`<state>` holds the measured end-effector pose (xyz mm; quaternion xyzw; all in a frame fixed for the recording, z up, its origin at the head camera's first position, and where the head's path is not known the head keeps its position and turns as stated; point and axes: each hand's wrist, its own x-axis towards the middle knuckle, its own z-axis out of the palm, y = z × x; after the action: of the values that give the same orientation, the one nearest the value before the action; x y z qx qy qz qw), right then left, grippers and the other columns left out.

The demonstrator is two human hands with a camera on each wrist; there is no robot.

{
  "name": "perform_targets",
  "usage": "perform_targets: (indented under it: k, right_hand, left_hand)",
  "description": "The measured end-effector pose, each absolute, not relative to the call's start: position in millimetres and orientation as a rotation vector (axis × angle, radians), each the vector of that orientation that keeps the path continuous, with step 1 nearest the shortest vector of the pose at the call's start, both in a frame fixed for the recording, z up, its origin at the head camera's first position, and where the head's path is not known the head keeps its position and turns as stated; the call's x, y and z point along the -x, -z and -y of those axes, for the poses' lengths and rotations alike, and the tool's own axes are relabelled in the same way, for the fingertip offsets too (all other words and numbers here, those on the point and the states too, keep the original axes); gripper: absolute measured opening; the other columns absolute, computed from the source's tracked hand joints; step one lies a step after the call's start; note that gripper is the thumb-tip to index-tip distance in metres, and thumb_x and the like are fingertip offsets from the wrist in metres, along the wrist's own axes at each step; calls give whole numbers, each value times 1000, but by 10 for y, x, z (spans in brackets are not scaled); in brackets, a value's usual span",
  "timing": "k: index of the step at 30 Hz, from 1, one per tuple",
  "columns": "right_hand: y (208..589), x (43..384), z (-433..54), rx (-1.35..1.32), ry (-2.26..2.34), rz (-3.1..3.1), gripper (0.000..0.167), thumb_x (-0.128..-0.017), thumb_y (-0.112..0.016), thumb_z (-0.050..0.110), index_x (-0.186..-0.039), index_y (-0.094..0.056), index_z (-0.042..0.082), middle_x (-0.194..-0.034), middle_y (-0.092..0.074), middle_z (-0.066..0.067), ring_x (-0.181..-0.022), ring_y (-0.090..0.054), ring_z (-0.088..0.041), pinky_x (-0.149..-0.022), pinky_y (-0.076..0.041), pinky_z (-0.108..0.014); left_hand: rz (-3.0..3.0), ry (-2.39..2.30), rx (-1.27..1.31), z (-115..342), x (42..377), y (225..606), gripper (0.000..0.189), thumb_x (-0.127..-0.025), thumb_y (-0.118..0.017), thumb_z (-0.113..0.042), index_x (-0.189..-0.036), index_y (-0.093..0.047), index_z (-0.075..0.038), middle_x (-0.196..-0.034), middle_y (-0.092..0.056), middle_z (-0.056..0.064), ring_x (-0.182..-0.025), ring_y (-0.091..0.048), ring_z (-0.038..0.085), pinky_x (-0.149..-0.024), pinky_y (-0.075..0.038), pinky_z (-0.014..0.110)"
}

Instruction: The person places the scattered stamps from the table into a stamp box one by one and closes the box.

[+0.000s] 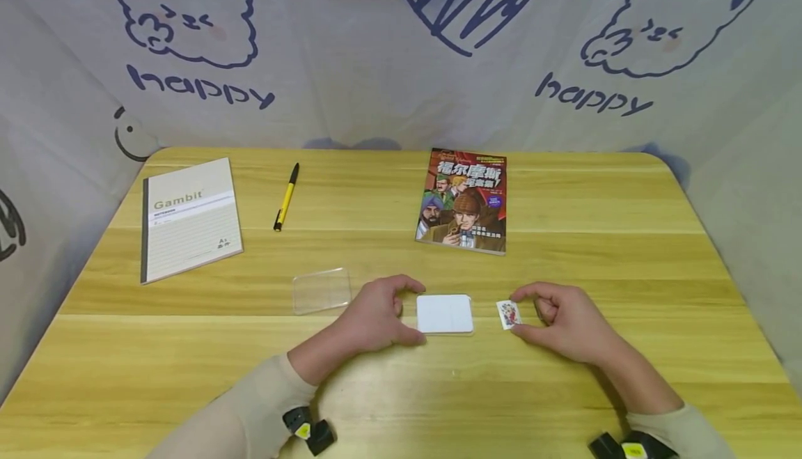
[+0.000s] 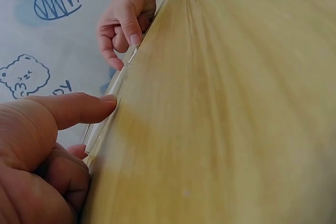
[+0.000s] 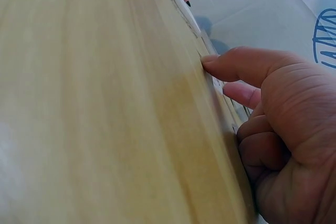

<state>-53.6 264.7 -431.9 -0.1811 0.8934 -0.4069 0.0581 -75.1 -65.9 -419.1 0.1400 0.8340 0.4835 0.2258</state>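
Observation:
A white rectangular card case (image 1: 444, 314) with a clear rim lies flat on the table. My left hand (image 1: 379, 314) holds its left end, thumb at the near corner and forefinger at the far one. In the left wrist view the left hand (image 2: 39, 150) has its thumb against the case's thin edge. To the right, my right hand (image 1: 560, 323) pinches a small playing card (image 1: 508, 314) with a coloured figure, between thumb and forefinger. The right wrist view shows the right hand (image 3: 294, 114) low at the table, the card mostly hidden. Whether it is one card or several, I cannot tell.
A clear plastic lid (image 1: 321, 292) lies left of the left hand. Farther back are a notebook (image 1: 191, 226), a yellow and black pen (image 1: 287, 198) and a comic-style book (image 1: 462, 201). A printed white cloth (image 1: 376, 62) hangs behind the wooden table (image 1: 401, 403).

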Motion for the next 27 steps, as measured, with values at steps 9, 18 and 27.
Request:
perform_targets:
  k: [9,18,27]
  right_hand:
    - [4313,538,-2632,510,1251,-2677,37,-77,-89,25,-108,-72,16,-55,-27,14,-49,-27,-2,-77,-51,-30]
    - [4287,526,-2644,513,1299,-2678,38,-75,-90,24,-107,-72,16,-54,-28,14,-48,-28,-2,-74,-50,-30]
    - [4226,494,-2629,484,1382,-2658,38,-74,-91,21,-107,-72,15,-54,-27,10,-48,-29,-4,-71,-47,-28]
  left_hand:
    - [-2302,-1333,-390,662,752,4194,68,-63,-93,-8,-124,-63,-5,-58,-40,-3,-49,-35,11,-49,-34,29]
    - [-2312,-1325,-384,659,747,4177,68,-63,-93,-9,-124,-63,-6,-58,-42,-4,-49,-36,10,-48,-34,27]
    - [-2322,-1330,-401,654,735,4201,68,-63,-94,-9,-123,-63,-4,-58,-41,-4,-48,-35,11,-49,-35,28]
